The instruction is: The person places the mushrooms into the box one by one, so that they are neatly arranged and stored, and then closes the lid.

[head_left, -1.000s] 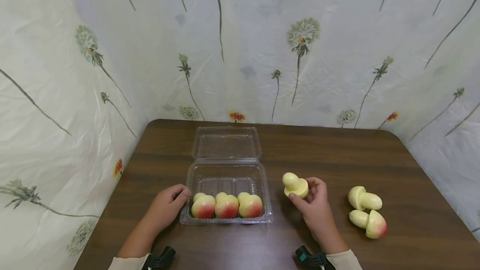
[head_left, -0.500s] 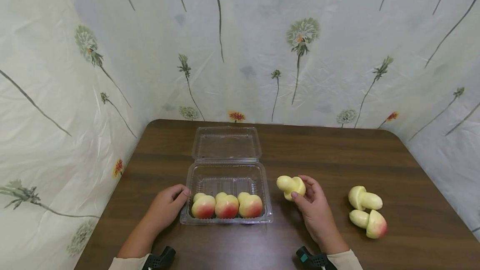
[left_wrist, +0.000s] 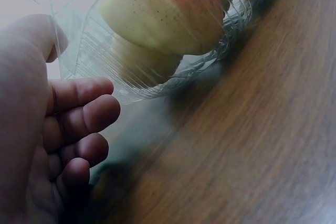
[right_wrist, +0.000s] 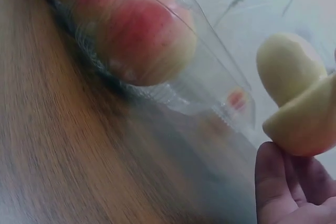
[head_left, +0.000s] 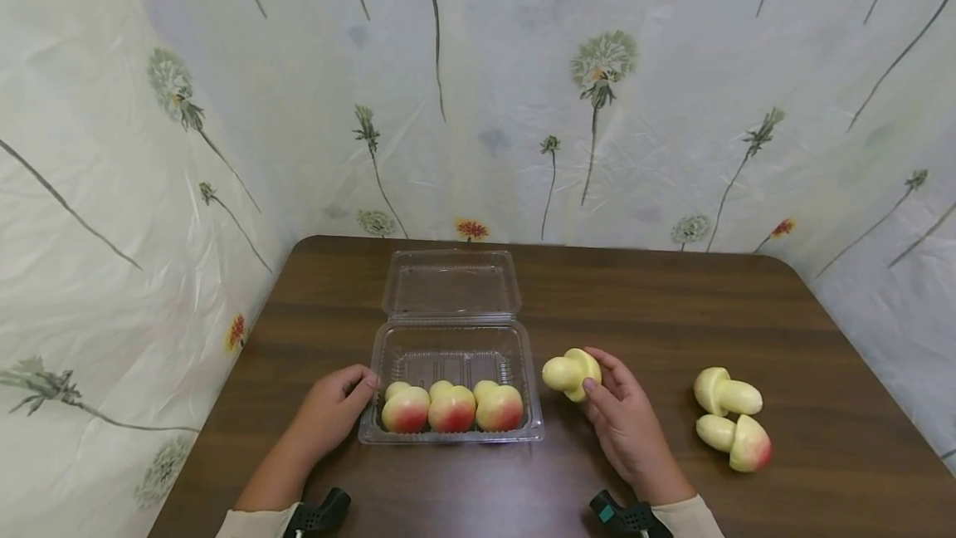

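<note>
Now the right hand [head_left: 627, 430], pinching a mushroom-shaped piece [head_left: 573, 374], has brought it closer, stem toward the clear container [head_left: 451, 345] at that hand's left (left hand [head_left: 332, 409] pinching its edge), not yet inside.

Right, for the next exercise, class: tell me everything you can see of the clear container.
The clear container looks like thin, see-through plastic, with ribbed walls and a raised rim. It sits upright on the brown table, open, its lid joined along the far edge and folded back. Three mushroom-shaped pieces, yellow with red-blushed caps, stand in a row along its near side; its far part is bare. The person's left hand holds its left edge.
</note>
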Motion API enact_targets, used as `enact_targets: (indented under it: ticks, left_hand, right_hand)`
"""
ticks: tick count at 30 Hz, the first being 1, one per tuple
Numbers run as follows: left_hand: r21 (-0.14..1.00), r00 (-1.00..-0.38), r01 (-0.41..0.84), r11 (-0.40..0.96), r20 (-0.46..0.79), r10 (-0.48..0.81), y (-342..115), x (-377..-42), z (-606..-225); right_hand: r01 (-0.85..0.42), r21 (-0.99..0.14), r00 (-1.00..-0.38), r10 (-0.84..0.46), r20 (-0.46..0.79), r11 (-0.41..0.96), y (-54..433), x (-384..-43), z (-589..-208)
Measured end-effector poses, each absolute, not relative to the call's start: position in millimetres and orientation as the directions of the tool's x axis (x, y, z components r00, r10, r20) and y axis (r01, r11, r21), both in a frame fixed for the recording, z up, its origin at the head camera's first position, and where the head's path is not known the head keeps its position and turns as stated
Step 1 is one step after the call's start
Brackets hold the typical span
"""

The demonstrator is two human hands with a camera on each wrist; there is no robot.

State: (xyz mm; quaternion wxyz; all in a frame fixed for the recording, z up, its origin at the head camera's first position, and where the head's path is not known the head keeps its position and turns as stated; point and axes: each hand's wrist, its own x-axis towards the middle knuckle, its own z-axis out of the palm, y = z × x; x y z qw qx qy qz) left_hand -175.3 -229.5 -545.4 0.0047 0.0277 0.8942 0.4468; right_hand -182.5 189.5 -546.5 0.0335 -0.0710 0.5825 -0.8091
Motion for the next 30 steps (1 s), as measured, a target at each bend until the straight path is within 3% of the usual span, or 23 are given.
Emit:
enact_targets:
  ticks: [12, 20, 30]
  left_hand:
    - [0.810, -0.998, 0.049, 0.584, 0.012, 0.066, -228.7, -174.2, -541.8]
    - [0.817, -0.998, 0.049, 0.574, 0.013, 0.067, -227.6, -174.2, -542.2]
    - [0.822, -0.997, 0.057, 0.567, 0.019, 0.072, -227.5, -175.1, -542.4]
  right_hand:
    - [0.009, -0.887, -0.959, -0.255, 0.123, -0.462, 190.0, -179.2, -547.1]
    - [0.022, -0.847, -0.959, -0.250, 0.131, -0.530, 187.7, -179.4, -547.7]
    - [0.016, -0.870, -0.964, -0.240, 0.118, -0.493, 184.7, -177.7, -545.0]
